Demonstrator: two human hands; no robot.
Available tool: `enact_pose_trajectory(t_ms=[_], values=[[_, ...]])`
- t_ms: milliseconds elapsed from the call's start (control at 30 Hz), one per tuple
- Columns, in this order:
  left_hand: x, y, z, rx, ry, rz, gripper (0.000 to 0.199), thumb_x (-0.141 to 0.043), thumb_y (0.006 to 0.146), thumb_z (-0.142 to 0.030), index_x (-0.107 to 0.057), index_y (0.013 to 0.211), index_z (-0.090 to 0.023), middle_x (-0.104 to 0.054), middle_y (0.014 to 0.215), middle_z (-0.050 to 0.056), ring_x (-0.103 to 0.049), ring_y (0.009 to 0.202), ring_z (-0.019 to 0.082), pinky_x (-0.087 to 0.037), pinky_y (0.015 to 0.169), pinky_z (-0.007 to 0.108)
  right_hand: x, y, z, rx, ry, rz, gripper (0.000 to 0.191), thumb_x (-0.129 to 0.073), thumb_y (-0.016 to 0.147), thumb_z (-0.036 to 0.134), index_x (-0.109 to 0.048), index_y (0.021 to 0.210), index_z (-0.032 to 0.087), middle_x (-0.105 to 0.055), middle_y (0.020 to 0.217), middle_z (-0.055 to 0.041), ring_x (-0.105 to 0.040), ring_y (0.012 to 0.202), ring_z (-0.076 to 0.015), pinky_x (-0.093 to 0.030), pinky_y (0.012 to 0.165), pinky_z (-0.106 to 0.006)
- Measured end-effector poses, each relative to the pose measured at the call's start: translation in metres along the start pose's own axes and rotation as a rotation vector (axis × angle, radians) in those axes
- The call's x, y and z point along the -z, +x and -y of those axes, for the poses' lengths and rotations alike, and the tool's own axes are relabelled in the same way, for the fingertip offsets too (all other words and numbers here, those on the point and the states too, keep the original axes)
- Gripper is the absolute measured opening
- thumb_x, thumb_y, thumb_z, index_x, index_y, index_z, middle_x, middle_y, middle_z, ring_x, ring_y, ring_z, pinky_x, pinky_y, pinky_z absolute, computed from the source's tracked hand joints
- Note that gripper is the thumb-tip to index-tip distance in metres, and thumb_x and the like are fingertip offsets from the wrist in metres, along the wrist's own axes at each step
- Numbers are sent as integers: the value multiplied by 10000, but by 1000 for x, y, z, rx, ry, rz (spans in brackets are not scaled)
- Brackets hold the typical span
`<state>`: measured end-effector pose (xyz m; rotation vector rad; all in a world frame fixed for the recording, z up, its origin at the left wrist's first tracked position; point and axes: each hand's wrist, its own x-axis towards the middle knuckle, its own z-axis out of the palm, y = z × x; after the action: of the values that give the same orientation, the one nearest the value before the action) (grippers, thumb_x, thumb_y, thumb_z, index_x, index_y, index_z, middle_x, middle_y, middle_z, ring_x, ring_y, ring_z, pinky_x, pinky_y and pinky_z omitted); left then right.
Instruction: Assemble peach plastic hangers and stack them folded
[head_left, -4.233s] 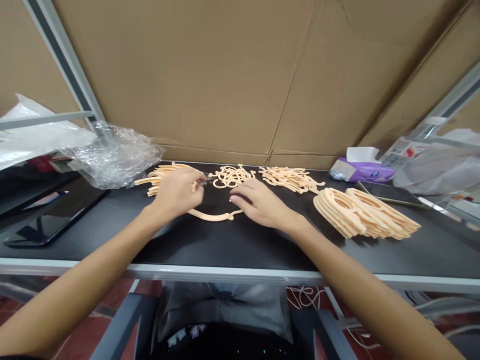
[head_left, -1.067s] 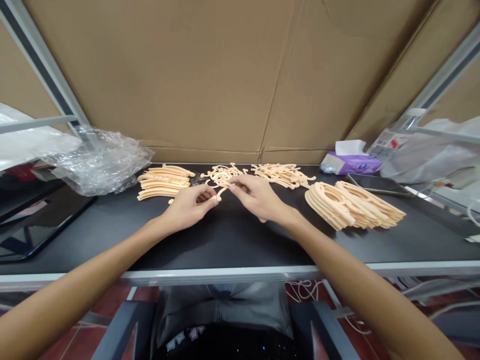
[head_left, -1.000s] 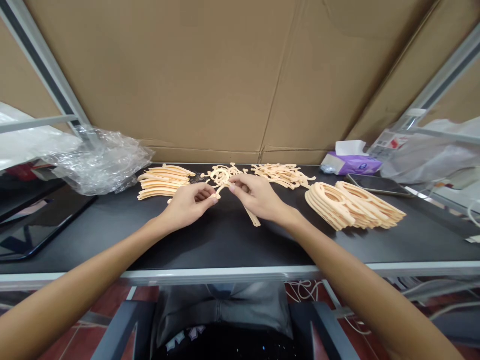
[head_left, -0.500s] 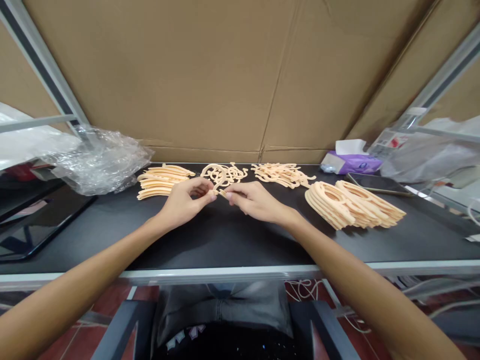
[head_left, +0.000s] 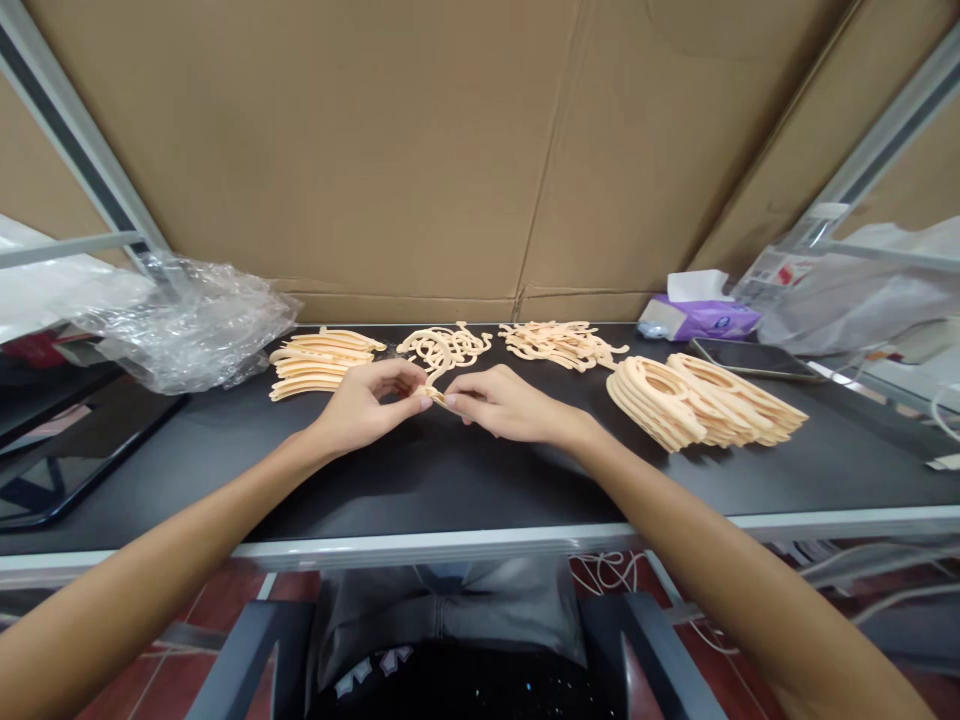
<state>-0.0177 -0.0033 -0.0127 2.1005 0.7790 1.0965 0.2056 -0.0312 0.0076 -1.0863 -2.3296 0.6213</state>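
My left hand (head_left: 371,408) pinches the base of a peach plastic hanger hook (head_left: 440,368) between thumb and fingers, its curved end pointing up and away. Facing it, my right hand (head_left: 510,404) is closed on a small peach plastic piece (head_left: 438,398) that meets the hook's base; the fingers hide most of it. Just beyond my hands lies a loose heap of hooks (head_left: 469,345). A stack of long curved peach pieces (head_left: 319,362) is left of that heap, and a pile of thin wavy pieces (head_left: 559,343) to its right.
Several looped peach plastic frames (head_left: 701,405) are stacked on the black table (head_left: 465,490) at right. Behind them are a phone (head_left: 754,360) and a purple tissue pack (head_left: 705,316). Crumpled clear plastic (head_left: 202,320) and a dark tablet (head_left: 82,450) are at left. Cardboard (head_left: 375,150) stands behind.
My hands have come closer together, and the small piece in my right hand now meets the hook's base, where a gap showed before. The view has shifted slightly.
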Motion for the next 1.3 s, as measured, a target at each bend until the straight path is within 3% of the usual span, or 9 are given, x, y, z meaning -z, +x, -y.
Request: enact_pose_trajectory(t_ms=[267,500,800,1000,1300], values=[[1,0,5,-40,20,-14,236,-721,823,-330,-723,961,-139,-732,894,57,-669,787,154,-550,767,266,1,0,1,8,22,-16,231,-487,962,213,-634,801,137,-629,682,19,-505,574,-76,-369,650,-211],[4,1,-1,-118,228,-26,220,-676,860,-339,-748,924,-140,-749,850,57,-671,749,160,-525,684,244,0,-1,-1,21,23,-25,234,-492,958,221,-645,802,136,-630,678,15,-498,570,-82,-363,640,-219],[6,2,4,-396,452,-58,157,-650,903,-277,-772,923,-182,-787,898,50,-726,789,167,-547,738,245,0,1,-3,44,-109,-32,235,-507,967,202,-686,832,131,-668,701,-12,-560,633,-105,-384,659,-222],[7,3,8,-571,555,-40,126,-641,913,-206,-761,952,-201,-786,893,26,-734,776,144,-549,731,219,-2,-1,-7,60,-294,-35,250,-482,982,211,-714,921,137,-735,875,-91,-624,760,-158,-394,717,-258],[8,0,8,-558,648,14,153,-604,937,-237,-742,994,-205,-779,960,39,-735,844,155,-566,787,237,-2,-3,-1,29,-441,-6,284,-435,1010,260,-679,918,148,-720,866,-91,-616,770,-163,-376,716,-264]])
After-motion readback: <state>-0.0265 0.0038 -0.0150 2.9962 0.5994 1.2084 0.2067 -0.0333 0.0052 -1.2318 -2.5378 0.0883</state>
